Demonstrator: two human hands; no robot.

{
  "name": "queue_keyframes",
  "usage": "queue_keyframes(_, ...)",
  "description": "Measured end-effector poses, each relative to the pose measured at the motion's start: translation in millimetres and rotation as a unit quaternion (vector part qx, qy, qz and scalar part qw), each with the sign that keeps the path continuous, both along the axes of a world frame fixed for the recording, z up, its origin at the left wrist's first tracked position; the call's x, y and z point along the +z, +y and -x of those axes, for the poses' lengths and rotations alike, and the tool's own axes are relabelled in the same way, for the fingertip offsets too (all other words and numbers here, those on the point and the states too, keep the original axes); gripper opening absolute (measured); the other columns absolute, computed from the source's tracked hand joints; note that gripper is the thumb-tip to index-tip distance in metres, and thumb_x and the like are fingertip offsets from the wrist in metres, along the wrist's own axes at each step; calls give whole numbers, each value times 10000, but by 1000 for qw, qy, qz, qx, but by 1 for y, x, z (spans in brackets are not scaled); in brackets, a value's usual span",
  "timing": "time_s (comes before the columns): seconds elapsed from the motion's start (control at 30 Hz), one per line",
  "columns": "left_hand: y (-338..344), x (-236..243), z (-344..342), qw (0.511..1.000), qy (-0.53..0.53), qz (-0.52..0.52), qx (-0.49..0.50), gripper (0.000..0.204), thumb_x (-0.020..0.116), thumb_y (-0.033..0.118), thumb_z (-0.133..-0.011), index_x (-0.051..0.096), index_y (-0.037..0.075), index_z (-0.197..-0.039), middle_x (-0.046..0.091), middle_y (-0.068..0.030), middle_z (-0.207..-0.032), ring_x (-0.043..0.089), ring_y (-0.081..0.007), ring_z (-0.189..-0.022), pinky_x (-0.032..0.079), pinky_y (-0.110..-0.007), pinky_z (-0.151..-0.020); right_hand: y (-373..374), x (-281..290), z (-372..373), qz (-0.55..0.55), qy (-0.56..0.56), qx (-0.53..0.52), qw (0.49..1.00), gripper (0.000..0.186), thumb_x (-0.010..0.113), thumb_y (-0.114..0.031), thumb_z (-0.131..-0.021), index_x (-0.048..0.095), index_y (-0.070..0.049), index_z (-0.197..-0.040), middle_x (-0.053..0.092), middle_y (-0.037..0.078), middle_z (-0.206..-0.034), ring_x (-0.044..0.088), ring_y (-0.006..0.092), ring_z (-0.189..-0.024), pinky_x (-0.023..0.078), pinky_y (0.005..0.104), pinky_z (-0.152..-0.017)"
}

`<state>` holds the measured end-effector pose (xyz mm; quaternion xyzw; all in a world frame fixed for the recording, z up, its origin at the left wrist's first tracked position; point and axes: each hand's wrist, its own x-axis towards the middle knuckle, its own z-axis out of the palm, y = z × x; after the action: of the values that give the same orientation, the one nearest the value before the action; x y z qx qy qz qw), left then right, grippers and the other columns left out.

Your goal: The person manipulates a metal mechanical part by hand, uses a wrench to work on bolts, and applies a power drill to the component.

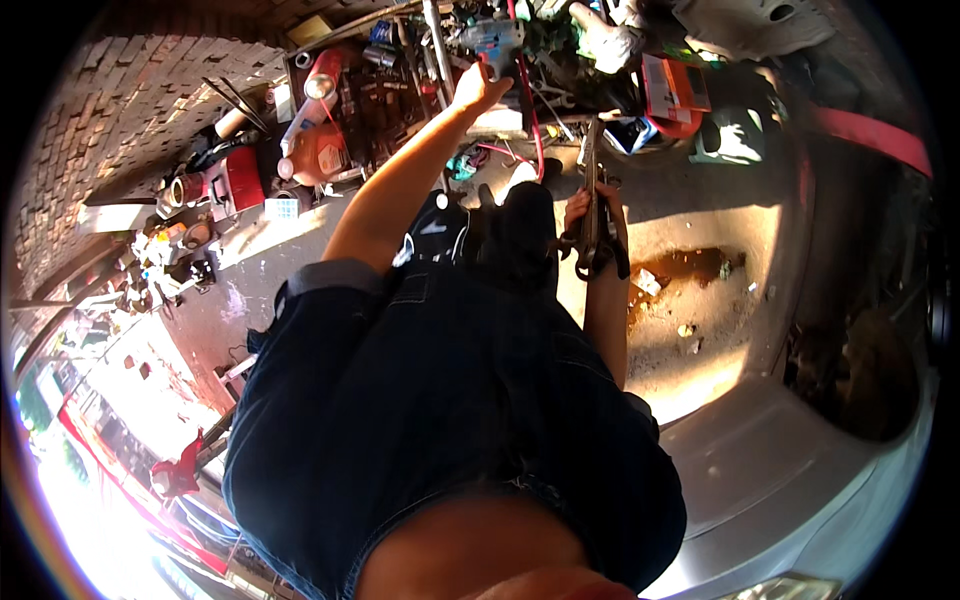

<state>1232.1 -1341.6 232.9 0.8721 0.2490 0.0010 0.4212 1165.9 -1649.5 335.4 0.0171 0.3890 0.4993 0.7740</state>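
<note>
We see the left hand point(478, 85) reaching forward with its fingers curled around the handle of a blue-grey power drill point(492, 40), which sits among the tools at the edge of a cluttered shelf point(400, 110); the right hand point(585, 215) is clenched around a long metal tool point(592, 195) with dark handles, held upright beside the right knee; between the two hands a red hose point(530, 110) runs down from the shelf; left of the drill stand a red canister point(322, 150) and a red box point(236, 182) near the brick wall point(130, 100); below the right hand the concrete floor point(700, 330) shows a dark stain point(690, 268); a grey car body point(780, 480) fills the lower right.
</note>
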Motion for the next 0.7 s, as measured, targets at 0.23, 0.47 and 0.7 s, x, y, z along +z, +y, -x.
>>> queue_keyframes(0.23,-5,-20,-28,985,164,12,51,689,763,547,-642,647,-102,-843,662,-242,-848,662,-334,-768,528,-405,-677,-12,-25,-39,-2,66,64,996,240,632,-237,-861,609,-6,-802,587,41,-718,586,140,-674,518,277,-668)
queue_keyframes(0.47,-19,-6,-42,962,248,29,112,680,763,569,-617,685,-32,-927,678,-201,-978,665,-299,-924,523,-372,-795,-28,-35,-43,-2,100,70,993,206,635,-191,-856,572,4,-833,539,48,-718,558,141,-656,524,282,-666)
queue_keyframes(0.7,6,-8,-25,944,236,141,183,836,795,568,-607,614,-111,-1059,666,-208,-998,658,-286,-920,508,-365,-789,-41,-12,-48,88,55,54,993,169,632,-175,-854,603,-26,-928,573,60,-738,572,145,-663,525,278,-661)
